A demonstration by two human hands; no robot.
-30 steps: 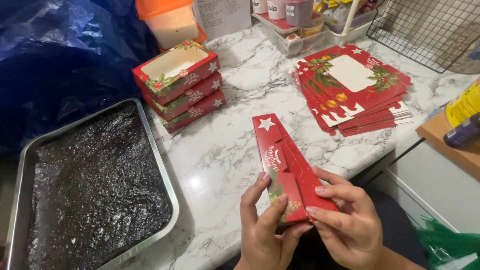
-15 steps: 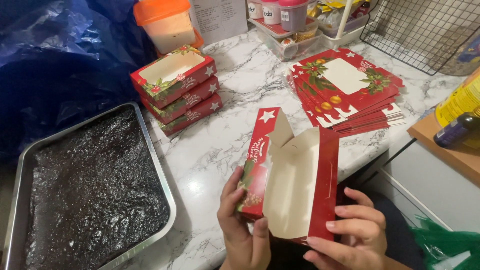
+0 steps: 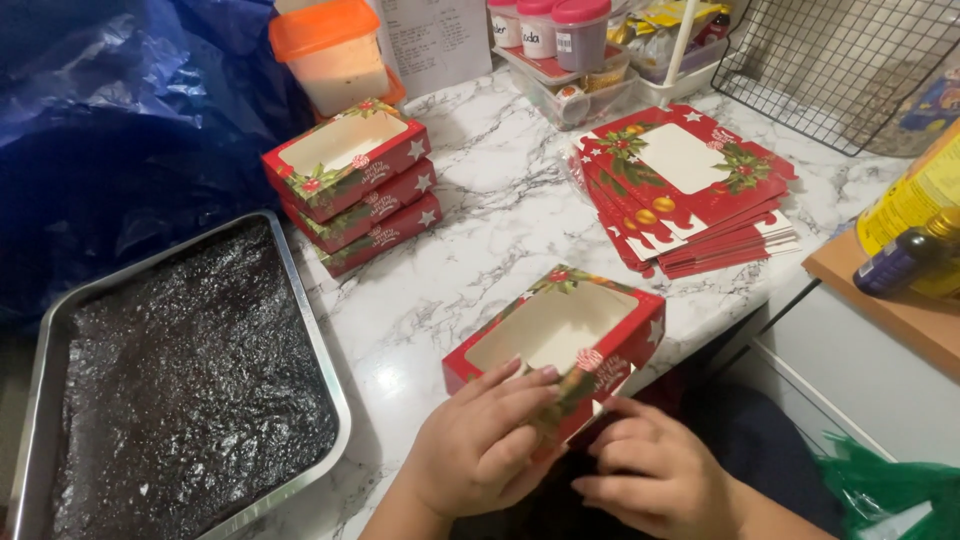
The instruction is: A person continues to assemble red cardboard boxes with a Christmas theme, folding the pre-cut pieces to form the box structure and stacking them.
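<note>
Both hands grip the red window box: left hand curled over its near edge, right hand seemingly pinching the near-right corner flap.

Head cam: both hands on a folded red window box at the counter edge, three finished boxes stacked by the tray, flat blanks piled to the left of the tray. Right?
Not quite. In the head view the flat blanks lie on the marble counter to the right, well away from the tray, not left of it. The rest holds: left hand and right hand are on the folded red window box, and three finished boxes are stacked by the tray.
</note>
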